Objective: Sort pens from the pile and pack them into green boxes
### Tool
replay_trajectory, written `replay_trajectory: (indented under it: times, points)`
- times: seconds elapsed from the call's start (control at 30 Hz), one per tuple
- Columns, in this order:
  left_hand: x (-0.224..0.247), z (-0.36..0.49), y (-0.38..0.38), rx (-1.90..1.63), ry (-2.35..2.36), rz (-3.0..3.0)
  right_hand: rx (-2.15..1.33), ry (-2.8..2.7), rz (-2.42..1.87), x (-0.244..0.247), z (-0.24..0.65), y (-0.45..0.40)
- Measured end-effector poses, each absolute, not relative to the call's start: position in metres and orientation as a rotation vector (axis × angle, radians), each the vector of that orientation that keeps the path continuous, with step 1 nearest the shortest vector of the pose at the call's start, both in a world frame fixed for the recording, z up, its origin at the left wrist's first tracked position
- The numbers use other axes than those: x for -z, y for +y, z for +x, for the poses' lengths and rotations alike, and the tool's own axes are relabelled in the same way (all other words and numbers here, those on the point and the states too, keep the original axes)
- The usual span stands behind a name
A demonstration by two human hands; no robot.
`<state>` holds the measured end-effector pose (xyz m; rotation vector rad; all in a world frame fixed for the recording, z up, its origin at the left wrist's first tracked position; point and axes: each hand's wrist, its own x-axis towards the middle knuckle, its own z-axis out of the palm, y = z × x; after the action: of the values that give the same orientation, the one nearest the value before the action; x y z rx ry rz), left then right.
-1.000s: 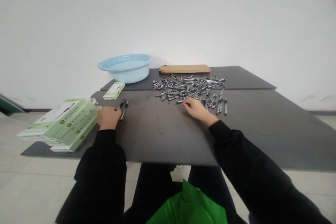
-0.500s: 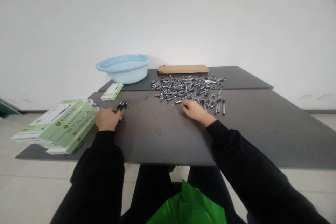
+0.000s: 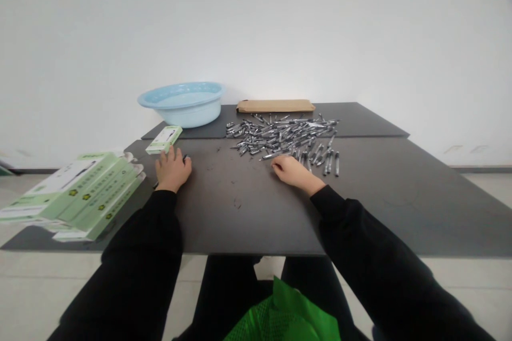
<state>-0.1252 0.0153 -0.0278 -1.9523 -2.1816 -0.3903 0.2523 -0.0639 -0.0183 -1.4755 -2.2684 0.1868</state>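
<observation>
My left hand lies palm down on the dark table with its fingers spread toward a small green-and-white pen box. Dark pen ends show on both sides of this hand, and the rest of those pens is hidden under it. At the near edge of a heap of pens rests my right hand. Its fingers are curled closed beside a pen pointing left, and whatever they may hold is hidden.
Several green-and-white pen boxes are stacked at the table's left edge. A light blue basin stands at the back left. Along the back lies a flat brown cardboard piece. The dark table has a seam across it.
My left hand has moved from gripping a few pens upright to lying over them with fingers spread. The right hand stays nearly in place. The view has shifted slightly.
</observation>
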Motion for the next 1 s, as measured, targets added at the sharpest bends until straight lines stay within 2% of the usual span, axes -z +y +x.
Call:
replay_trajectory:
  times: [0.13,0.57,0.8,1.0]
  points:
    - [0.036,-0.132,0.028,0.242,-2.376,-2.009,-0.189,-2.295,-1.479,0.016,0.250,-0.066]
    - [0.033,-0.130,0.026,0.272,-2.389,-2.022,-0.121,-2.206,-1.578,0.002,0.258,-0.069]
    - [0.010,-0.116,0.026,0.635,-2.199,-1.915,0.003,-1.801,-1.984,-0.017,0.285,-0.068]
    - [-0.018,-0.034,0.025,0.686,-1.941,-2.161,0.033,-1.532,-2.181,-0.027,0.302,-0.069]
